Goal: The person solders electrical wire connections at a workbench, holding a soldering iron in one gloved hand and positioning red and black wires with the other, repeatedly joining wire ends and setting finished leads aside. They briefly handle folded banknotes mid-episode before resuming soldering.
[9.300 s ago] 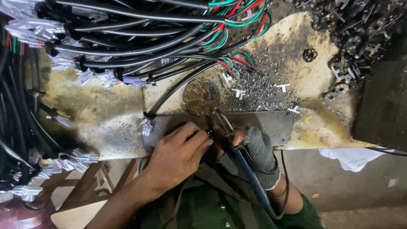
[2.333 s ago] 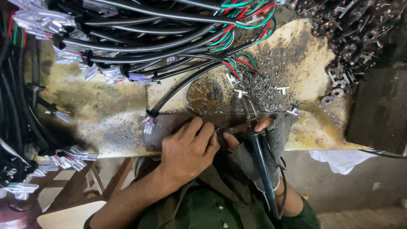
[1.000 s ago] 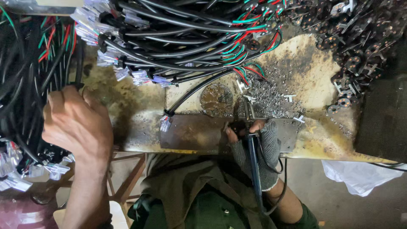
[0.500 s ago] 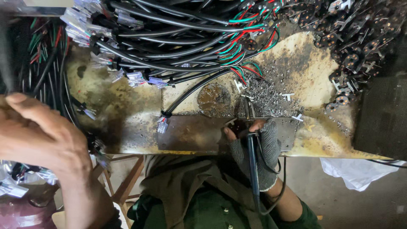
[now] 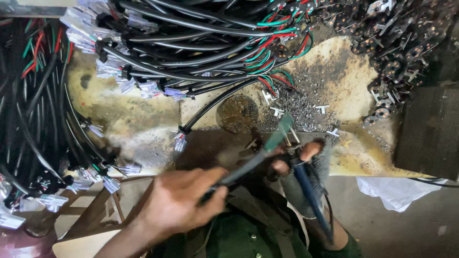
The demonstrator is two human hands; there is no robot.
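My left hand (image 5: 179, 203) is closed around a black cable (image 5: 248, 162). The cable's blurred greenish end points up and right toward the tip of the soldering iron. My right hand (image 5: 313, 160), in a grey fingerless glove, grips that soldering iron by its blue handle (image 5: 311, 196). The iron's tip sits near the front edge of a stained, scorched bench top (image 5: 134, 114). Just beyond the two hands lie a dark metal plate (image 5: 215, 148) and a round brown tin (image 5: 237, 112).
Heaps of black cables with red and green wires and clear end sleeves lie at the back (image 5: 191, 43) and down the left side (image 5: 33, 119). Several small round connector parts (image 5: 387, 33) are piled at the top right. A white cloth (image 5: 397, 191) hangs below the bench at the right.
My left hand left the bench, reached out to the cable heap on the left, and has come back to the middle holding a cable. My right hand stayed put with the iron.
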